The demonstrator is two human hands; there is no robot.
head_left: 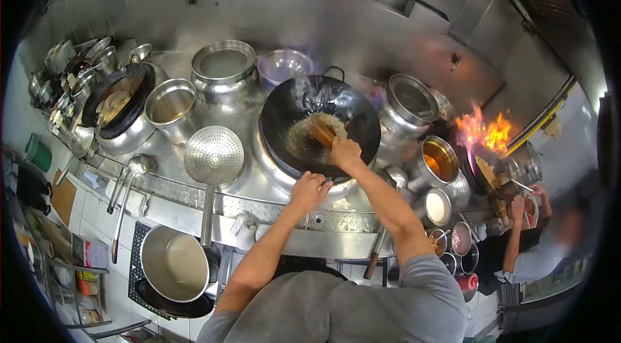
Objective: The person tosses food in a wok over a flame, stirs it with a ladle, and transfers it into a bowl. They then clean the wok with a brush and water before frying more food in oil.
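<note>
Clearly, from where I stand, the person's right hand [346,152] is clenched around a brown brush [321,129], its head down in frothy liquid near the middle of the big black wok [359,110]. That wok sits straight ahead of the person, at twelve o'clock. Taking its centre as the dial, the left hand [310,193] is at six o'clock by the near rim; I can't tell whether its fingers are closed on anything. A perforated skimmer [214,154] lies between eight and nine, a steel bowl [284,66] at eleven, and a pot of amber liquid [417,165] between three and four. Flames [484,129] leap at three o'clock, with a co-worker [537,259] near four. Down between seven and eight stands a deep pot [150,252] of cloudy liquid.
</note>
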